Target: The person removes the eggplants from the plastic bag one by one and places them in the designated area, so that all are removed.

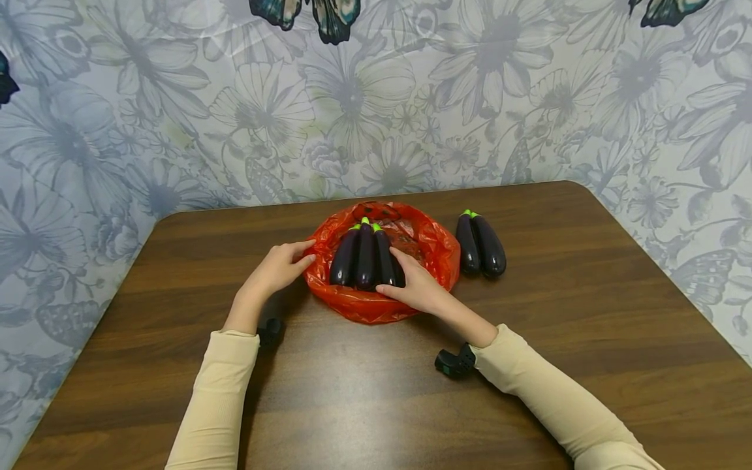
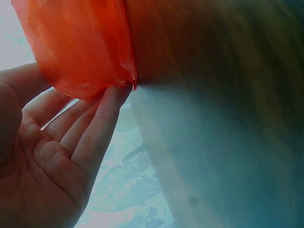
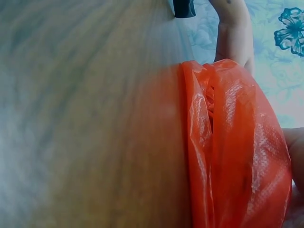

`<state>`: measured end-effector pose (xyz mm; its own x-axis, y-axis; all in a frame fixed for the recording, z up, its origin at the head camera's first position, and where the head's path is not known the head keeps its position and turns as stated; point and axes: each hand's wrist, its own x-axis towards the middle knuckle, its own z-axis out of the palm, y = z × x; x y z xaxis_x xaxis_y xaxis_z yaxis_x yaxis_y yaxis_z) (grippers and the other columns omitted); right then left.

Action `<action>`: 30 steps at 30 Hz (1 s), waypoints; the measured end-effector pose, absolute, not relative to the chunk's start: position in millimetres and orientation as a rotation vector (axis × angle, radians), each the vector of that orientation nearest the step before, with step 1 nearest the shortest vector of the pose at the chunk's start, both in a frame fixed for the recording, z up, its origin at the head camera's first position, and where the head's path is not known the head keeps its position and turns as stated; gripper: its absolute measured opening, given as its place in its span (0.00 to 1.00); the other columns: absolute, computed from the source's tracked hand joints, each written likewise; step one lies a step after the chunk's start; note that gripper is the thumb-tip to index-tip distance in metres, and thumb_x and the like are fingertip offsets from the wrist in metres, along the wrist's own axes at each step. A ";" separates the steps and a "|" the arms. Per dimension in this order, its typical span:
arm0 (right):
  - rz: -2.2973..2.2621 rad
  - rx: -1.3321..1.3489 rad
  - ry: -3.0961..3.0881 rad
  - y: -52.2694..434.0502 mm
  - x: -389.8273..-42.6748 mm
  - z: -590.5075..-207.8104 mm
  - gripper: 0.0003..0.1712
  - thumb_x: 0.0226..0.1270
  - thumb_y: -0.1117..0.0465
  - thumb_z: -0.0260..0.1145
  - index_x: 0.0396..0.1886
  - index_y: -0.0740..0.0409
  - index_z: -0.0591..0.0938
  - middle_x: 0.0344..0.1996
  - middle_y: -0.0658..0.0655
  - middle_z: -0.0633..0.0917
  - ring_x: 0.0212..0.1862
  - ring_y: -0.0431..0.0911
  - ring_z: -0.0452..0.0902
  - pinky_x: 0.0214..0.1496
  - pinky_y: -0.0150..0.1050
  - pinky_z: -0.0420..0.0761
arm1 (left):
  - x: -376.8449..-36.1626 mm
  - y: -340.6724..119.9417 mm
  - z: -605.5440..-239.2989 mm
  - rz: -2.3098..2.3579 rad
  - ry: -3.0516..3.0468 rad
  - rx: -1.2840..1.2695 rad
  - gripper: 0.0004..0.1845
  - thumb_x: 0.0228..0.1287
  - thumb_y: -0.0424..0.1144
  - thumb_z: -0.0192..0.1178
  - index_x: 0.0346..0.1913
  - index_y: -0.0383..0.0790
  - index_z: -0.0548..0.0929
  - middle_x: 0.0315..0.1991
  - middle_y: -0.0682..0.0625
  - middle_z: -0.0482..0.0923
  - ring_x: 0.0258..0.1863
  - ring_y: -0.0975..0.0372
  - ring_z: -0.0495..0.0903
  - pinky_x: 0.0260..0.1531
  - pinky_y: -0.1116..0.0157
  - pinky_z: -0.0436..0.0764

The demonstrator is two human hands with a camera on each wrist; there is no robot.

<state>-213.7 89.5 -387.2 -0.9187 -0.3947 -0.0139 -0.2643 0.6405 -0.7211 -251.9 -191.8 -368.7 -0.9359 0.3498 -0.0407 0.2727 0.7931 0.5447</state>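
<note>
Looking down from the head camera, a red plastic bag (image 1: 431,258) lies spread on a brown wooden table (image 1: 587,326) with three dark purple eggplants (image 1: 365,256) side by side on it. The left hand (image 1: 277,269) touches the bag's left edge with relaxed, nearly straight fingers. The right hand (image 1: 416,287) rests flat on the bag's near side, fingers against the rightmost of the three. Two more eggplants (image 1: 480,244) lie just right of the bag.

The left wrist camera shows open fingers (image 2: 97,128) touching the bag (image 2: 80,42) at its edge.

The right wrist camera shows crumpled bag (image 3: 237,152) on the table; the right hand's fingers are barely visible.
</note>
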 end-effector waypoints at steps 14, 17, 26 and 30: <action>-1.282 -0.477 2.639 90.1 -211.3 -384.4 0.45 0.53 0.52 0.66 0.67 0.57 0.55 0.63 0.61 0.62 0.61 0.54 0.60 0.60 0.51 0.62 | -251.7 -192.6 -370.3 0.842 2.846 0.497 0.25 0.64 0.43 0.51 0.63 0.39 0.66 0.57 0.38 0.68 0.55 0.47 0.68 0.54 0.49 0.66; -1.318 -0.489 2.638 89.7 -211.4 -385.0 0.45 0.52 0.53 0.67 0.67 0.57 0.56 0.64 0.60 0.61 0.62 0.54 0.58 0.61 0.51 0.61 | -251.0 -192.2 -369.9 0.845 2.858 0.520 0.26 0.64 0.45 0.50 0.62 0.38 0.66 0.56 0.37 0.69 0.54 0.46 0.69 0.53 0.48 0.66; -1.673 -0.392 2.331 90.0 -210.9 -383.3 0.42 0.55 0.59 0.65 0.68 0.52 0.55 0.63 0.59 0.62 0.61 0.53 0.62 0.58 0.48 0.66 | -253.4 -192.9 -370.9 0.840 2.844 0.503 0.25 0.64 0.42 0.51 0.62 0.38 0.66 0.56 0.38 0.69 0.54 0.48 0.69 0.54 0.50 0.66; -1.920 -0.322 1.989 91.8 -212.2 -382.6 0.40 0.59 0.63 0.62 0.68 0.50 0.54 0.62 0.58 0.62 0.59 0.52 0.64 0.55 0.47 0.69 | -254.6 -192.7 -371.6 0.840 2.847 0.507 0.24 0.64 0.41 0.51 0.62 0.39 0.66 0.55 0.38 0.70 0.53 0.49 0.70 0.53 0.50 0.67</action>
